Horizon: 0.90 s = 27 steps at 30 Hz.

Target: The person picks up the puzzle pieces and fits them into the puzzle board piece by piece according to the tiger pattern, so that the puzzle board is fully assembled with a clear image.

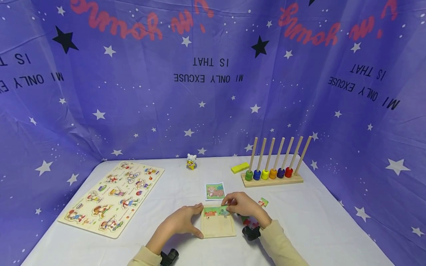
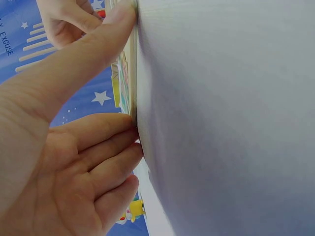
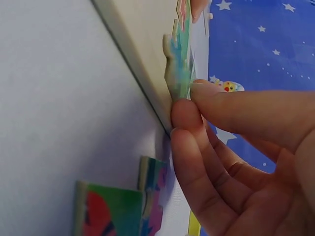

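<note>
Head: I see my left hand [image 1: 181, 221] flat against the tray's [image 1: 217, 225] left edge on the table [image 1: 319, 229]; right hand [image 1: 244, 208] at its top right corner.
Left wrist: fingers [image 2: 98, 135] straight, touching the tray edge, gripping nothing.
Right wrist: thumb and fingers [image 3: 192, 128] pinching a piece [image 3: 179, 64] over the tray.

The puzzle tray [image 1: 217, 225] lay on the table [image 1: 319, 229], near the front edge. The left hand [image 1: 181, 221] rested at the tray's left side, and the right hand [image 1: 244, 207] held a piece [image 1: 225, 211] at its upper right corner. Behind the tray lay a picture card [image 1: 215, 191]. Loose pieces [image 1: 263, 201] lay right of the right hand. The peg board [image 1: 111, 197] lay far left. The rod rack [image 1: 273, 173] stood behind on the right, with a block [image 1: 240, 167] to its left. A small toy [image 1: 191, 161] stood at the back middle.
</note>
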Available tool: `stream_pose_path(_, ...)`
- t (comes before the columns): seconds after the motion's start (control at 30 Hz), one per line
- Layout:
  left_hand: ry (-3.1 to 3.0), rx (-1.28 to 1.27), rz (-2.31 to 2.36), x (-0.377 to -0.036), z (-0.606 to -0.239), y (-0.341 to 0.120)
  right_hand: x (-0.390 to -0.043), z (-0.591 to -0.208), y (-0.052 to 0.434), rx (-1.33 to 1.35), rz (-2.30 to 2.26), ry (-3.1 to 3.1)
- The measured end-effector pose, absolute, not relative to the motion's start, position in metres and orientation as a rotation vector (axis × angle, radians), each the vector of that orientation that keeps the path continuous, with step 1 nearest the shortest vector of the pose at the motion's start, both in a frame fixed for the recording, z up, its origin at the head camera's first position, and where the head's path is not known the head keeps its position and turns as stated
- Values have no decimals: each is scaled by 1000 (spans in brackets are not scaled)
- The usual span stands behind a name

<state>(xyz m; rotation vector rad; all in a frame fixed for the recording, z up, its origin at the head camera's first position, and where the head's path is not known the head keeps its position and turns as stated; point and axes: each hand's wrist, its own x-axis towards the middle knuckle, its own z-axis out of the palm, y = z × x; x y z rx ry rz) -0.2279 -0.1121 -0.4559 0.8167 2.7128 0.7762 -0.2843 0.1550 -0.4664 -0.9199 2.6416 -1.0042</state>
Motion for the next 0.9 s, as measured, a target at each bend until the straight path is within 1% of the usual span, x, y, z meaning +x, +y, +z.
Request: stream_pose_path(0.9, 2695, 812, 792, -229, -456, -113, -285, -468, 153, -1041, -947, 2634)
